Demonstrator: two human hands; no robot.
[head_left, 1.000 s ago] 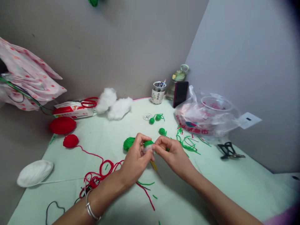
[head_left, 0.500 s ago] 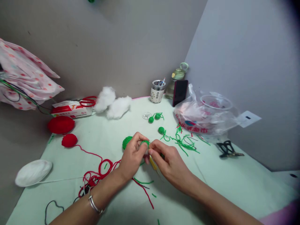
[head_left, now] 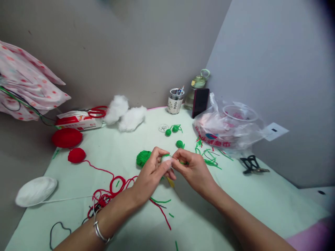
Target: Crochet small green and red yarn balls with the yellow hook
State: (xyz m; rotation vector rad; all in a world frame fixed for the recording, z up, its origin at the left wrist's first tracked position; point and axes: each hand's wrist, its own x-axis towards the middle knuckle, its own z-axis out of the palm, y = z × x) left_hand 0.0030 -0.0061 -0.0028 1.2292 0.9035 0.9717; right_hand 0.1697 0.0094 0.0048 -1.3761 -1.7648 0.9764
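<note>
Head view: a pale green tabletop (head_left: 196, 228) runs back to a grey wall (head_left: 146, 52), and a bluer wall (head_left: 274, 62) closes the right side. At the back of the table stands a labelled tin (head_left: 174, 106) with pens in it; the corner of the walls rises to its right. Just right of the tin are a greenish bottle (head_left: 199, 82) and, in front of that, an upright dark phone (head_left: 201, 103). Farther right lies a clear plastic bag (head_left: 220, 130) with red print, and nearer than the bag, a black claw clip (head_left: 253, 166).

Left of the tin sit tufts of white fluff (head_left: 132, 119), then a red-and-white box (head_left: 83, 122) with red-handled scissors (head_left: 97, 112) on top. Beyond the box, well left of the tin, a pink spotted cloth (head_left: 28, 80) hangs. Red yarn (head_left: 67, 138) and white yarn (head_left: 36, 191) lie left of the tin and nearer the viewer.

In front of the tin, the left hand (head_left: 151, 170) grips a small green piece (head_left: 165, 155) with white stuffing (head_left: 166, 159) showing. The right hand (head_left: 192, 167) has its thumb and fingertips drawn together against the stuffing; whether it pinches or only presses, I cannot tell. Green balls (head_left: 179, 144) lie between tin and hands.
</note>
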